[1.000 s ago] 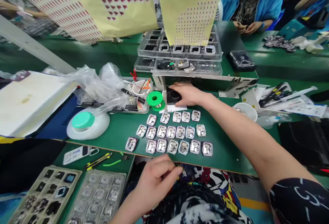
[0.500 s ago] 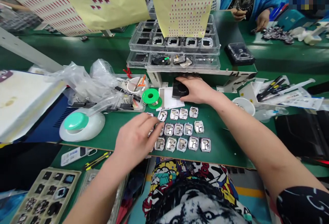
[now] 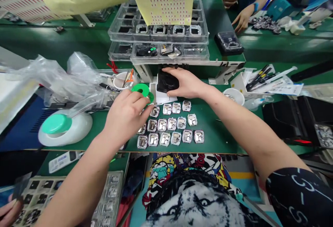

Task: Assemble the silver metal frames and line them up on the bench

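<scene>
My right hand (image 3: 187, 83) reaches under the shelf, its fingers and thumb spanning a black block-like object (image 3: 166, 81). That object stands by a white paper sheet (image 3: 160, 97); its exact kind does not show. My left hand (image 3: 127, 111) is curled beside a green spool of wire (image 3: 140, 89), over the left end of the back row of watch cases. Thumb and fingers come close together there, and what lies between them is hidden. Several square watch cases (image 3: 171, 124) lie in three rows on the green bench, with small metal parts inside.
Clear compartment trays (image 3: 169, 36) sit on the shelf. A white bottle with a green lid (image 3: 65, 129) and plastic bags (image 3: 59, 81) are at left. At right are a white cup (image 3: 234, 97) and a tool holder (image 3: 238, 82). Co-workers' hands (image 3: 241, 18) are across the bench.
My left hand has moved from the left ends of the watch-case rows up toward the green spool. My right hand stays on the black object. The view has shifted slightly right.
</scene>
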